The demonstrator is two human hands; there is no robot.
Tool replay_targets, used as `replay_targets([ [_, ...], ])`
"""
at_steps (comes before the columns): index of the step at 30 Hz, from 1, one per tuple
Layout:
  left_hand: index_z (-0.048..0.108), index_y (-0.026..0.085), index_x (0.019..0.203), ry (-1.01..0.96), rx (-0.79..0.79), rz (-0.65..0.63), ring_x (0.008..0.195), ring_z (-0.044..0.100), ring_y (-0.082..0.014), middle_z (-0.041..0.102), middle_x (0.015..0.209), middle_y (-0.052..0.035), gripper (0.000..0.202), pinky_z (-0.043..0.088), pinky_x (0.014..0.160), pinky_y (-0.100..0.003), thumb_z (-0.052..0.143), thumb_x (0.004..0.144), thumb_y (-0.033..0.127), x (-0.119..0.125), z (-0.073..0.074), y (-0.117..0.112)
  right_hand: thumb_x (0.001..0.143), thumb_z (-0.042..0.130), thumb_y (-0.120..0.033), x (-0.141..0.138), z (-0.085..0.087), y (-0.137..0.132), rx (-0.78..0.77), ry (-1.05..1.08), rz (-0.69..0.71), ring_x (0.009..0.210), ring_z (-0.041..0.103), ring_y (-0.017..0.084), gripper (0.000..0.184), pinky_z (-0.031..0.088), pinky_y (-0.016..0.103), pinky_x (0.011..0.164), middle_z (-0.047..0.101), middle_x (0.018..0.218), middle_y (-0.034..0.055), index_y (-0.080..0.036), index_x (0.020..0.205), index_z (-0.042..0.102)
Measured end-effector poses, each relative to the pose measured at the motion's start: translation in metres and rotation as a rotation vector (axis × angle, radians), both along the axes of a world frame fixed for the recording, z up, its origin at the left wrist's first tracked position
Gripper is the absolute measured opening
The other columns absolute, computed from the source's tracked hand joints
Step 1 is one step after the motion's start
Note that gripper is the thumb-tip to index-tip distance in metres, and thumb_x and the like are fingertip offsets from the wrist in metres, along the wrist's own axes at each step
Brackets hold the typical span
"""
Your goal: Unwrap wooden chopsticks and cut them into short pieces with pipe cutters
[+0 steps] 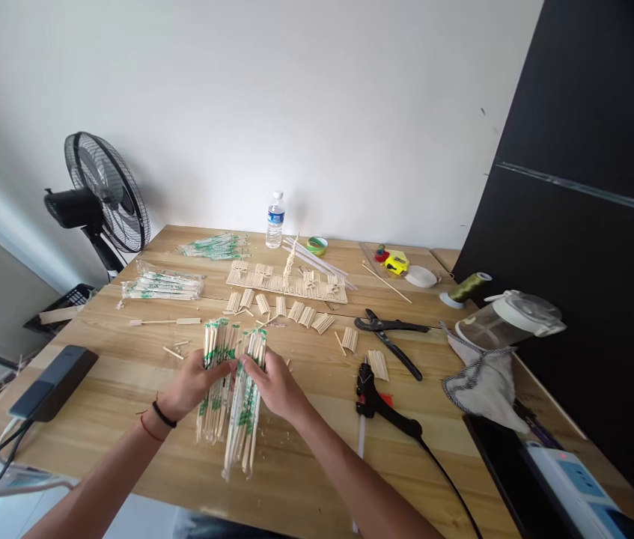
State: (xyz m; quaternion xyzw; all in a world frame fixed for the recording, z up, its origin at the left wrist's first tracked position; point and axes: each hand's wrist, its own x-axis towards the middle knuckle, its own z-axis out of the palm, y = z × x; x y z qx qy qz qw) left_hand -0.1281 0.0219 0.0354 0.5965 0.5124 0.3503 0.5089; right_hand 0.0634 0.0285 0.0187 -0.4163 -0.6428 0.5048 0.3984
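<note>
My left hand [196, 385] is closed round a bundle of wrapped wooden chopsticks [214, 415] in clear plastic with green print. My right hand [275, 380] grips a second bundle of wrapped chopsticks [245, 427] beside it. Both bundles are held roughly upright above the near part of the table, and my thumbs nearly meet between them. Just beyond lies a row of small slatted wooden panels [296, 311]. Behind that row stands a model of glued sticks [288, 288] on a long flat base, with a thin upright piece near its middle.
More wrapped chopsticks [162, 285] lie at the left. A glue gun [370, 393] with its cord, pliers [389, 333], a cloth [482, 382] and a plastic jug [510, 318] are at the right. A water bottle [275, 222] stands behind; a power bank [54, 383] lies left.
</note>
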Motion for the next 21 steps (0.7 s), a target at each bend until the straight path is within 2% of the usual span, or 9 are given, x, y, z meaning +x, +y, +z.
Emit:
replay_targets([
  [3, 0.068, 0.015, 0.068, 0.024, -0.021, -0.074, 0.067, 0.06, -0.0176, 0.07, 0.066, -0.004, 0.041, 0.047, 0.068, -0.028, 0.067, 0.091, 0.049, -0.005, 0.001, -0.004, 0.098, 0.057, -0.05, -0.003, 0.0, 0.0, -0.019, 0.03, 0.029, 0.068, 0.052, 0.017, 0.032, 0.043, 0.028, 0.067, 0.059, 0.075, -0.0016, -0.019, 0.097, 0.063],
  [7, 0.066, 0.016, 0.069, 0.032, -0.025, -0.056, 0.066, 0.062, -0.0183, 0.07, 0.063, -0.0031, 0.039, 0.048, 0.069, -0.028, 0.066, 0.091, 0.049, -0.006, -0.003, -0.01, 0.098, 0.058, -0.05, -0.01, -0.002, -0.001, -0.06, 0.04, 0.062, 0.059, 0.042, 0.014, 0.036, 0.036, 0.026, 0.059, 0.05, 0.065, -0.0044, -0.02, 0.078, 0.058],
  [10, 0.063, 0.017, 0.073, 0.109, -0.034, -0.015, 0.059, 0.06, -0.0177, 0.065, 0.059, -0.0015, 0.041, 0.048, 0.065, -0.029, 0.061, 0.092, 0.053, -0.01, -0.008, -0.011, 0.097, 0.058, -0.049, -0.007, -0.005, 0.002, -0.042, 0.05, -0.061, 0.057, 0.038, 0.013, 0.039, 0.031, 0.026, 0.057, 0.042, 0.062, -0.0063, -0.022, 0.072, 0.049],
  [13, 0.059, 0.019, 0.08, 0.354, 0.003, 0.064, 0.055, 0.058, -0.0188, 0.06, 0.054, 0.0011, 0.036, 0.046, 0.061, -0.029, 0.055, 0.094, 0.053, -0.022, -0.015, -0.012, 0.096, 0.058, -0.05, 0.007, -0.003, 0.006, 0.026, 0.028, -0.201, 0.059, 0.038, 0.013, 0.039, 0.031, 0.026, 0.057, 0.039, 0.063, -0.0066, -0.023, 0.072, 0.044],
  [15, 0.059, 0.02, 0.087, 0.552, 0.07, 0.119, 0.06, 0.062, -0.022, 0.064, 0.061, -0.0008, 0.029, 0.046, 0.063, -0.03, 0.052, 0.094, 0.047, -0.033, -0.021, -0.013, 0.096, 0.059, -0.049, 0.019, 0.002, 0.007, 0.096, 0.013, -0.228, 0.063, 0.042, 0.014, 0.037, 0.034, 0.026, 0.06, 0.043, 0.066, -0.0053, -0.022, 0.074, 0.047],
  [17, 0.06, 0.021, 0.091, 0.718, 0.139, 0.149, 0.071, 0.067, -0.0257, 0.071, 0.076, -0.0056, 0.022, 0.048, 0.067, -0.033, 0.05, 0.093, 0.04, -0.043, -0.031, -0.016, 0.098, 0.058, -0.048, 0.03, 0.01, 0.005, 0.125, -0.004, -0.185, 0.063, 0.042, 0.014, 0.038, 0.035, 0.027, 0.061, 0.043, 0.066, -0.0048, -0.022, 0.072, 0.047],
  [21, 0.064, 0.022, 0.093, 0.897, 0.275, 0.186, 0.094, 0.072, -0.0315, 0.075, 0.098, -0.0116, 0.019, 0.054, 0.083, -0.041, 0.048, 0.091, 0.031, -0.061, -0.058, -0.018, 0.101, 0.056, -0.046, 0.035, 0.025, -0.003, 0.176, -0.015, -0.125, 0.065, 0.048, 0.014, 0.039, 0.038, 0.027, 0.065, 0.048, 0.069, -0.0029, -0.02, 0.071, 0.054],
])
